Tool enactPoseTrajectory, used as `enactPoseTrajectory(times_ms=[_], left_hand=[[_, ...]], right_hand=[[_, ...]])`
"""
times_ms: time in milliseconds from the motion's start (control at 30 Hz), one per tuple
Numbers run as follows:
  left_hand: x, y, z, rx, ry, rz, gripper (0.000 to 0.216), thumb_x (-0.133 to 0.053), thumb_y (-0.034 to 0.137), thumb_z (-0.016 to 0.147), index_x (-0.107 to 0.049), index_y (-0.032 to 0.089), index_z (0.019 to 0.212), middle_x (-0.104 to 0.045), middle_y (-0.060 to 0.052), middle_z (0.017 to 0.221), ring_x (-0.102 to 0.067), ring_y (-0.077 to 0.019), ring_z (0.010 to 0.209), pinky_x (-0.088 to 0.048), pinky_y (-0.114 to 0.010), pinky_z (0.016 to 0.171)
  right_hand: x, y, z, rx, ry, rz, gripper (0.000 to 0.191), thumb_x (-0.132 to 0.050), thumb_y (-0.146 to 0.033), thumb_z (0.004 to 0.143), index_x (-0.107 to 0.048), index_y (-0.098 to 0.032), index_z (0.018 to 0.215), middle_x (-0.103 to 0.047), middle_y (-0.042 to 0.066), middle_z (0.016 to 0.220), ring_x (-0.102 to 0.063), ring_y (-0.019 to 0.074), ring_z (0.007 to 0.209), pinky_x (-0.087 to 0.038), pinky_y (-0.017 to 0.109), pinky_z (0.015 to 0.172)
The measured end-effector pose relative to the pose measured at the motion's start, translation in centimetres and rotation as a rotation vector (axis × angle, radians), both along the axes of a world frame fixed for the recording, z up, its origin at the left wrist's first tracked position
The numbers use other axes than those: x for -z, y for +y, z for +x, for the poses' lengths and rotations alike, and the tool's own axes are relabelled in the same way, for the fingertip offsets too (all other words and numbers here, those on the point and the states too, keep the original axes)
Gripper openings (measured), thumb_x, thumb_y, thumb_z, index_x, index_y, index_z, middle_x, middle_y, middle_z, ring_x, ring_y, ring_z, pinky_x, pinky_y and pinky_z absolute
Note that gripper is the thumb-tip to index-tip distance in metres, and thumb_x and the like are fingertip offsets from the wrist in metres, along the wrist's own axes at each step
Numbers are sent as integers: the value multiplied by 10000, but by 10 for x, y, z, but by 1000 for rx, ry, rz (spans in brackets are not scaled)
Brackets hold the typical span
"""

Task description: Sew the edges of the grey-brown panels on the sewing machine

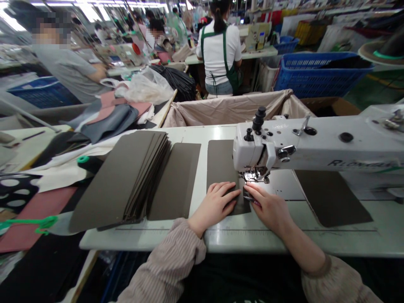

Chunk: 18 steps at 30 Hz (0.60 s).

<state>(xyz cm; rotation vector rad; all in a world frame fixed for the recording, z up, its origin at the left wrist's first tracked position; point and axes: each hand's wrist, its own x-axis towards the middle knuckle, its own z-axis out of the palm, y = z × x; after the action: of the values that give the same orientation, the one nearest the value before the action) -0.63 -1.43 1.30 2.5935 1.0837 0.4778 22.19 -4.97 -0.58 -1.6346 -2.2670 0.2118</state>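
Note:
My left hand [217, 203] lies flat with its fingers stretched out on a dark grey-brown strip [220, 162] that runs under the needle of a white sewing machine [303, 145]. My right hand [268, 206] rests just right of it on the same strip, below the presser foot [254, 176], fingers together and pinching something small and thin that I cannot make out. Both hands sit at the near end of the strip.
A fanned stack of like strips [126, 176] and a single one [176, 181] lie left of my hands. Another dark piece [331, 195] lies under the machine arm. A cloth-lined bin [227, 108] stands behind the table. Other people work at benches beyond; blue crates [315, 73] stand at right.

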Motion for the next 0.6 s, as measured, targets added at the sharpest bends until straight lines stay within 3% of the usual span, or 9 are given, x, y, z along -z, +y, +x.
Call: enactPoseTrajectory(times_ms=[600], left_hand=[[5,-1,3,-36,3,29,389,-520,297,981,-509,264,1369,-503,-46,1438,-428,-251,1340,-320,-457,1134]], right_hand=[[0,1,0,3,-20,-9,548,-502,-155,885,-472,-298,1414,-464,-31,1482,-653,211,1056,-556,329,806]])
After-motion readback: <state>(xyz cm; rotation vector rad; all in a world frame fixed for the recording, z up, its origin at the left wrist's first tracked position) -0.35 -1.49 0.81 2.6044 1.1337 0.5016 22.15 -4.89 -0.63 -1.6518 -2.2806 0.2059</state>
